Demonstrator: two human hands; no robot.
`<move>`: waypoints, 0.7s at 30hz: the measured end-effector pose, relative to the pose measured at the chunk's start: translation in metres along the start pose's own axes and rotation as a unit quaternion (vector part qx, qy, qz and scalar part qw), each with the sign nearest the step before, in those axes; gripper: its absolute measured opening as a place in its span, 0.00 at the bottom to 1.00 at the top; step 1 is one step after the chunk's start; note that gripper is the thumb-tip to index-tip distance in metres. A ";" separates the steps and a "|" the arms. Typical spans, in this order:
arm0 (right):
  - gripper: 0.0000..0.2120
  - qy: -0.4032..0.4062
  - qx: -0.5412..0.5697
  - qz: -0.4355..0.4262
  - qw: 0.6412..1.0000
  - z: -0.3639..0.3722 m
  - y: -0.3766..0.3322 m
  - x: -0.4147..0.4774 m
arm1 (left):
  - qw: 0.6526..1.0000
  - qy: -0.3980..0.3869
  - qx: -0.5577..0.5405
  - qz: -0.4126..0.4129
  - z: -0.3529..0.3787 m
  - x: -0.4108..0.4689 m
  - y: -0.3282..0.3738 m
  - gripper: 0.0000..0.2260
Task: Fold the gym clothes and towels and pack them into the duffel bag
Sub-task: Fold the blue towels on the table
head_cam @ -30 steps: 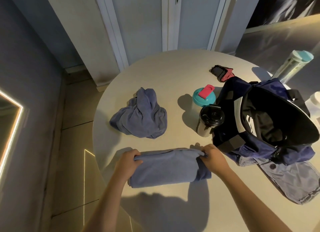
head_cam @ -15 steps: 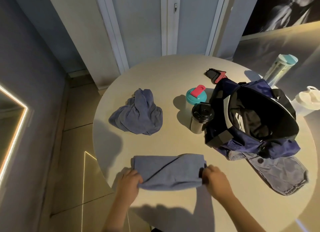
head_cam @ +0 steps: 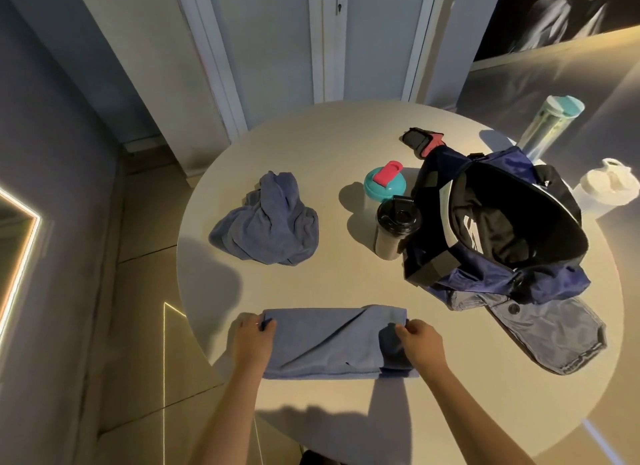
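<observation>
Hands first: your left hand (head_cam: pixel 254 340) has its fingers curled over the left end of the folded towel (head_cam: pixel 329 343), pinching the far corner there. Your right hand (head_cam: pixel 420 343) grips the right end the same way, thumb and fingers closed on the cloth. The folded towel lies flat as a long blue rectangle near your edge of the round table (head_cam: pixel 346 284), with a diagonal crease running across its top layer.

To your right, just past the towel, a grey-blue garment (head_cam: pixel 554 336) lies flat, its far end tucked under the duffel bag (head_cam: pixel 495 229). The bag is navy, its mouth gapes wide toward you, and dark fabric with white lettering shows inside.

Further out on your left, a crumpled towel (head_cam: pixel 266 222) of the same blue sits in a heap, well apart from the folded one. Between that heap and the bag stand a black-lidded cup (head_cam: pixel 396 227), touching the bag's side, and right behind it a teal shaker (head_cam: pixel 384 182) with a pink flip cap.

Beyond the bag you have a black and pink item (head_cam: pixel 420 140); what it is cannot be told. A tall clear bottle (head_cam: pixel 550 125) with a teal cap and a white bottle (head_cam: pixel 606 187) stand at the table's far right edge.
</observation>
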State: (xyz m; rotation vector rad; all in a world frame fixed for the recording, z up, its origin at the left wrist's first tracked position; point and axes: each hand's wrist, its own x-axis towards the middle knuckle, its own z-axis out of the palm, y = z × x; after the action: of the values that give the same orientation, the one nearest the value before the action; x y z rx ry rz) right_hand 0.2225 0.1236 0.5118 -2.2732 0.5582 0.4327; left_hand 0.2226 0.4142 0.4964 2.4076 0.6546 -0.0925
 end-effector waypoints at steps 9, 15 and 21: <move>0.09 0.054 -0.014 0.035 0.998 -0.004 0.027 -0.006 | 0.999 -0.022 0.040 -0.022 0.004 0.010 -0.024 0.21; 0.14 0.016 -0.016 0.042 0.999 0.002 0.034 -0.006 | 0.997 0.010 0.060 -0.044 0.013 -0.011 -0.026 0.13; 0.20 0.028 0.018 0.057 0.998 0.006 0.040 -0.013 | 1.000 0.014 0.012 -0.006 0.010 -0.026 -0.042 0.17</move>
State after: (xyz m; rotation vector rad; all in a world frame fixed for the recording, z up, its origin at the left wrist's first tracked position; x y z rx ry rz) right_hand 0.1897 0.1063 0.4906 -2.2315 0.7203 0.4121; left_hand 0.1812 0.4256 0.4709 2.4317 0.6848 -0.0722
